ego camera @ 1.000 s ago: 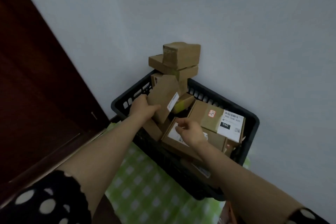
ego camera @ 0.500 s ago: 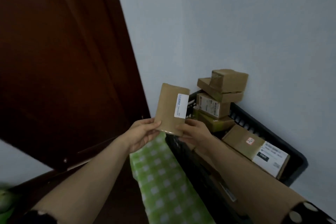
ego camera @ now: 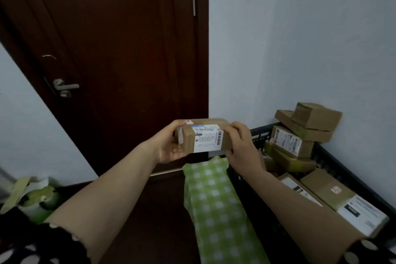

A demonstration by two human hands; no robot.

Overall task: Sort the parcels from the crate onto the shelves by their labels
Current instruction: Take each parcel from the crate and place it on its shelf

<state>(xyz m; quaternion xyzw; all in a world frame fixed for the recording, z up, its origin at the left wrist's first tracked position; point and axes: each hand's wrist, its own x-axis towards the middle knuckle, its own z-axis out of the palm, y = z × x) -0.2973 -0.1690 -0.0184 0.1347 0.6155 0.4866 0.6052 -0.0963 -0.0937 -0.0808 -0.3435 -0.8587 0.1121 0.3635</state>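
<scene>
In front of the dark door (ego camera: 128, 49), the head view shows 1 parcel (ego camera: 203, 137) held level, the left hand (ego camera: 171, 146) gripping its left end and the right hand (ego camera: 240, 148) curled over its right. 0.5 s ago it stood upright; now its label (ego camera: 206, 138) faces the camera, clear of the crate (ego camera: 259, 133), probably for reading before shelving.

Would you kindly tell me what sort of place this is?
Probably a room in a home: a dark brown wooden door, a plain pale wall, and a black plastic crate of cardboard parcels.
</scene>
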